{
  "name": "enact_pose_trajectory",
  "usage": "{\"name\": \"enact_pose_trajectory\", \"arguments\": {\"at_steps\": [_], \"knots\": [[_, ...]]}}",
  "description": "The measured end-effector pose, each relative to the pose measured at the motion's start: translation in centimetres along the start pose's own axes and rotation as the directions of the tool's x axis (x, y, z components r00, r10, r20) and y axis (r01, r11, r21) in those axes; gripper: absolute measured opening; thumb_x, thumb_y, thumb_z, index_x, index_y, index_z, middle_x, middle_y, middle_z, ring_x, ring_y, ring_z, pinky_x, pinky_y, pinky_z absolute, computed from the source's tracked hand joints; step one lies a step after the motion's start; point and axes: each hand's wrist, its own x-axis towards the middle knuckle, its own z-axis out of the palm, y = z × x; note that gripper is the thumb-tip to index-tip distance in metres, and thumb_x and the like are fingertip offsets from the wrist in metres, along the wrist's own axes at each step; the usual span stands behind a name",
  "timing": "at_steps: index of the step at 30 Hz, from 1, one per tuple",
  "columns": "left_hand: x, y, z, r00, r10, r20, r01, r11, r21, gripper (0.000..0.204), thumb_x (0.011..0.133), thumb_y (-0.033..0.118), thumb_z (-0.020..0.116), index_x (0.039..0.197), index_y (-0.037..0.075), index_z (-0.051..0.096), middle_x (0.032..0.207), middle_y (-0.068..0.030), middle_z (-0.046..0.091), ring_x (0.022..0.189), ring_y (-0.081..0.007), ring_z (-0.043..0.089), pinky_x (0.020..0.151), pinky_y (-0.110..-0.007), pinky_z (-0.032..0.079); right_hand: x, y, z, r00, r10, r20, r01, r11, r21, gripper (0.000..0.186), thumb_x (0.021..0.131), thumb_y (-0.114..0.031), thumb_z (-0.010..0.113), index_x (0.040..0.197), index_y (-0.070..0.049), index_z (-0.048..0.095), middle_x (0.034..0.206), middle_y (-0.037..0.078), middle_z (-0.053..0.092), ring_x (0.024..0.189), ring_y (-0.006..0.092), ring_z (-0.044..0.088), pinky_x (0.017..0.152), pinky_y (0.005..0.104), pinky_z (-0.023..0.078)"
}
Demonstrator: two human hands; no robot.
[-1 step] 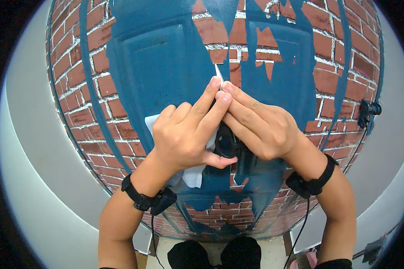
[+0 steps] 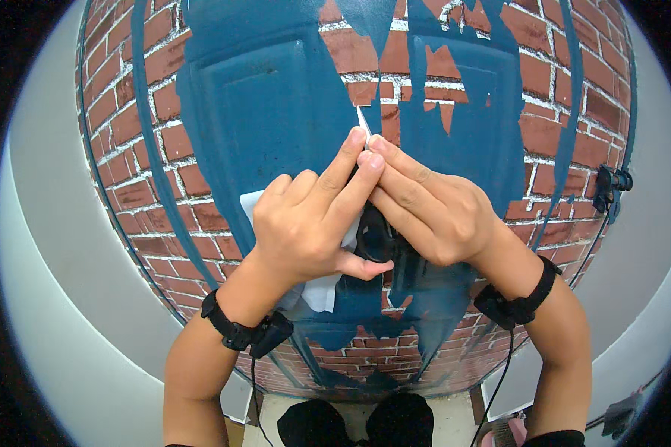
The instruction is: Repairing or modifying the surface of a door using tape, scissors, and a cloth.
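Observation:
A narrow pale blade (image 2: pixel 362 121) points away from me against a blue panelled door (image 2: pixel 268 112); it looks like a scraper's. My left hand (image 2: pixel 302 216) and my right hand (image 2: pixel 436 212) meet over it, fingertips pressed together on its near part. The index and middle fingers of my left hand stretch onto it, with the thumb held apart below. My right hand's fingers lie close together along the other side. Beneath both hands shows a rounded black part (image 2: pixel 376 235); whether it is the scraper's handle is partly hidden. Some white cloth or paper (image 2: pixel 320 293) shows behind my left hand.
Ragged pieces of brick-patterned film (image 2: pixel 350 51) cling to the blue surface. A black device (image 2: pixel 611 182) with a cable sits at the right edge. Black wrist straps with small boxes (image 2: pixel 272 334) trail cables. My black-clad legs or feet (image 2: pixel 399 421) show below.

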Motion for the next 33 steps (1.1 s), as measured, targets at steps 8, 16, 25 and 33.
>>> {"name": "enact_pose_trajectory", "arguments": {"at_steps": [8, 16, 25, 33], "knots": [[0.0, 0.0, 0.1, 1.000, 0.006, 0.006, -0.006, 1.000, -0.009, 0.085, 0.080, 0.075, 0.053, 0.124, 0.003, 0.066, 0.131, -0.0196, 0.063, 0.055, -0.0152, 0.049, 0.050, -0.027, 0.035, 0.0, 0.1, -0.3, 1.000, -0.021, 0.021, 0.022, 0.999, -0.031, 0.037, 0.066, -0.008, 0.060, 0.097, 0.010, 0.069, 0.114, 0.024, 0.067, 0.113, 0.0369, 0.066, 0.091, 0.0368, 0.057], [0.0, 0.0, 0.1, 1.000, -0.004, -0.002, 0.003, 1.000, -0.014, 0.085, 0.079, 0.074, 0.055, 0.125, 0.003, 0.066, 0.131, -0.0195, 0.064, 0.056, -0.0153, 0.049, 0.050, -0.027, 0.035, 0.0, 0.1, 0.0, 1.000, -0.014, 0.003, 0.014, 1.000, -0.014, 0.038, 0.065, -0.008, 0.060, 0.097, 0.010, 0.069, 0.115, 0.025, 0.067, 0.113, 0.0370, 0.066, 0.091, 0.0371, 0.057], [0.1, 0.2, -0.4, 1.000, -0.017, 0.022, 0.018, 0.999, -0.040, 0.087, 0.075, 0.072, 0.061, 0.127, 0.003, 0.064, 0.132, -0.0196, 0.063, 0.057, -0.0156, 0.051, 0.051, -0.027, 0.036, 0.0, -0.1, 0.0, 1.000, -0.012, 0.015, 0.012, 1.000, -0.021, 0.038, 0.067, -0.008, 0.060, 0.099, 0.010, 0.069, 0.116, 0.025, 0.066, 0.115, 0.0371, 0.065, 0.092, 0.0375, 0.057], [-1.3, 0.5, -0.4, 0.998, -0.050, -0.025, 0.042, 0.966, -0.253, 0.103, 0.066, 0.076, 0.069, 0.134, 0.000, 0.057, 0.134, -0.0278, 0.056, 0.079, -0.0260, 0.063, 0.058, -0.030, 0.045, 0.0, 0.0, -0.5, 0.996, -0.089, 0.004, 0.088, 0.995, 0.053, 0.036, 0.070, -0.009, 0.062, 0.102, 0.009, 0.068, 0.111, 0.022, 0.066, 0.113, 0.0387, 0.065, 0.092, 0.0381, 0.057]]}}
